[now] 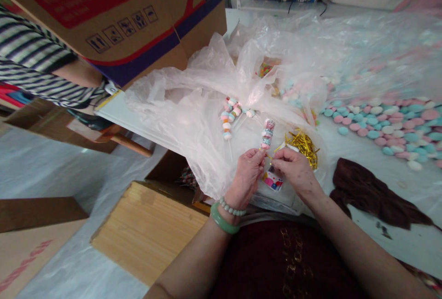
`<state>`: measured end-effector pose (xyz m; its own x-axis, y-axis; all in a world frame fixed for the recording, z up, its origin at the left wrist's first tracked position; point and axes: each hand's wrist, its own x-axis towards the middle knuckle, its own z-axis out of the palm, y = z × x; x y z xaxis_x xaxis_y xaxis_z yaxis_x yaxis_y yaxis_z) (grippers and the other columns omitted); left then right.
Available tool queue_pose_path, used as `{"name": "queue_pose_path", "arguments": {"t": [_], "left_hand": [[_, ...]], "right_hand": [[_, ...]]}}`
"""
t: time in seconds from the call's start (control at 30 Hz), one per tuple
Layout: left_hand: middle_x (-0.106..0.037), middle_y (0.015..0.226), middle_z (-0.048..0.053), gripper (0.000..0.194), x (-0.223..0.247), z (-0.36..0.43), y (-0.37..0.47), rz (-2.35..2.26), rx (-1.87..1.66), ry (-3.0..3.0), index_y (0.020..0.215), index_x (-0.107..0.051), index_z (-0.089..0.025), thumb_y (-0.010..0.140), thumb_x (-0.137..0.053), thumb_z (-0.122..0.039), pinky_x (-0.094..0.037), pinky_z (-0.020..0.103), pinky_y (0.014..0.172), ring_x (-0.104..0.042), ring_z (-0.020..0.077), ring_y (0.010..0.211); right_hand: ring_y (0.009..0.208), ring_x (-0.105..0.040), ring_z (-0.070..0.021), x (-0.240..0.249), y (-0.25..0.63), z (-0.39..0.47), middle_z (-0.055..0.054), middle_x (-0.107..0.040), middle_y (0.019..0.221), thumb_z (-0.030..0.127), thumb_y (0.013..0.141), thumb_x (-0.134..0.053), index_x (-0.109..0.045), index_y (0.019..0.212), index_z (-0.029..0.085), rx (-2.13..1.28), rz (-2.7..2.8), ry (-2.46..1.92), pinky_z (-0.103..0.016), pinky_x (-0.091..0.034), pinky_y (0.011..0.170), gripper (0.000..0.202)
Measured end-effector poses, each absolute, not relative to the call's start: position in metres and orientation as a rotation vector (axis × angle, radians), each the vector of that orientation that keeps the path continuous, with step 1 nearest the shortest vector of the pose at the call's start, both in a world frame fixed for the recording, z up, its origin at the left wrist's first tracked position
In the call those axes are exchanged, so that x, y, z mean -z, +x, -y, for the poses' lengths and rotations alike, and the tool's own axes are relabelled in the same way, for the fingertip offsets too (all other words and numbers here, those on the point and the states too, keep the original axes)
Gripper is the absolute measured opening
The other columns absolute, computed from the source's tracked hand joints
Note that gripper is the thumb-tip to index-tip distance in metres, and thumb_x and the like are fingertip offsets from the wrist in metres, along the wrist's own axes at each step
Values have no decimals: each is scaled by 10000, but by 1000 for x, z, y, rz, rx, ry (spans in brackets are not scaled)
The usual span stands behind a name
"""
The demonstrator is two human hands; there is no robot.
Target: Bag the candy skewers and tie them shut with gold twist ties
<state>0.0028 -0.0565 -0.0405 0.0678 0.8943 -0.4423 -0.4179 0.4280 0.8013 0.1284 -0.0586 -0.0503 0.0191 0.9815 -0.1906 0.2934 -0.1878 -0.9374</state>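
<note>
A wrapped candy skewer (267,134) in printed clear film stands up from my left hand (251,168), whose fingers are pinched round its lower end. Just to the right, my right hand (293,166) pinches a thin gold tie at the base of the wrapper. Behind that hand lies a pile of gold twist ties (304,146). A small colourful printed card (273,181) shows below my fingers. Unwrapped skewers of pink, white, blue and orange candies (226,126) rest on the plastic sheet to the left, their white sticks showing.
Many pastel candies (390,124) are spread at the right, partly under clear plastic (345,50). A dark cloth (376,193) lies nearer. A large cardboard box (155,27) stands at the back left, beside a person's striped sleeve (27,41). More boxes (148,230) are below left.
</note>
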Motion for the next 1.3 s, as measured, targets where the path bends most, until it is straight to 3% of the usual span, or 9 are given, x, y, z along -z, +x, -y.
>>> {"name": "queue_pose_path", "arguments": {"t": [0.37, 0.53, 0.6, 0.77, 0.87, 0.97, 1.1, 1.2, 1.3], "left_hand": [[-370, 457, -72, 424, 42, 59, 10, -1142, -1054, 642, 568, -430, -175, 739, -693, -461, -198, 199, 401, -263, 32, 391], [-330, 435, -78, 447, 27, 60, 2, -876, -829, 635, 568, -458, -164, 703, -708, -509, -168, 201, 386, -234, 28, 374], [-416, 465, -59, 425, 20, 61, -4, -742, -669, 638, 623, -534, -141, 667, -737, -512, -154, 194, 378, -252, 23, 371], [-542, 507, -8, 473, 3, 52, -26, -635, -356, 738, 617, -619, -105, 475, -843, -497, -129, 187, 361, -303, 22, 376], [-470, 442, -37, 387, -20, 40, -45, -646, -233, 952, 580, -631, -115, 543, -816, -453, -196, 186, 383, -330, 40, 395], [-583, 576, -6, 196, -57, 38, -57, -634, -137, 1352, 676, -685, -129, 691, -732, -319, -361, 190, 495, -471, 77, 519], [-585, 652, 20, 180, -89, 60, -35, -1165, -532, 2122, 715, -656, -156, 845, -533, -170, -444, 242, 648, -525, 123, 644], [-608, 835, 73, 234, -75, 74, -3, -1643, -967, 2211, 928, -639, -166, 915, -405, -165, -474, 342, 780, -561, 180, 796], [-587, 952, 81, 272, -42, 67, 8, -1580, -1360, 1671, 1141, -548, -191, 937, -418, -317, -488, 352, 820, -580, 189, 887]], "right_hand": [[452, -397, -74, 46, 123, 54, 58, -530, 524, 279, 600, -705, -578, 659, 184, -1625, 826, -1273, -207, -289, 440, 169], [488, -477, -73, 35, 141, 55, 78, -579, 641, 198, 570, -760, -624, 1056, 229, -1804, 840, -1033, -205, -371, 478, 505], [514, -530, -102, 28, 148, 58, 64, -599, 650, 219, 612, -757, -613, 1127, 242, -1790, 1054, -983, -234, -425, 500, 535], [576, -559, -185, 2, 150, 77, -24, -611, 616, 321, 854, -564, -671, 825, 245, -1195, 1853, -921, -318, -467, 524, 134], [609, -528, -187, -19, 148, 94, -37, -588, 618, 253, 858, -553, -622, 719, 219, -893, 1992, -858, -321, -431, 567, 159], [628, -506, -167, -44, 148, 99, -35, -586, 657, 132, 869, -508, -602, 738, 184, -348, 2389, -652, -311, -390, 605, 170], [566, -449, -149, -68, 142, 74, -14, -522, 571, 164, 848, -512, -560, 654, 189, -118, 2326, -986, -299, -328, 556, 202], [489, -392, -125, -71, 129, 45, 31, -438, 515, 225, 822, -499, -497, 642, 211, -642, 1785, -1229, -264, -309, 494, 180], [392, -254, -108, -60, 117, 32, 75, -264, 468, 288, 839, -426, -376, 615, 242, -1164, 1535, -1144, -254, -273, 416, 234]]}}
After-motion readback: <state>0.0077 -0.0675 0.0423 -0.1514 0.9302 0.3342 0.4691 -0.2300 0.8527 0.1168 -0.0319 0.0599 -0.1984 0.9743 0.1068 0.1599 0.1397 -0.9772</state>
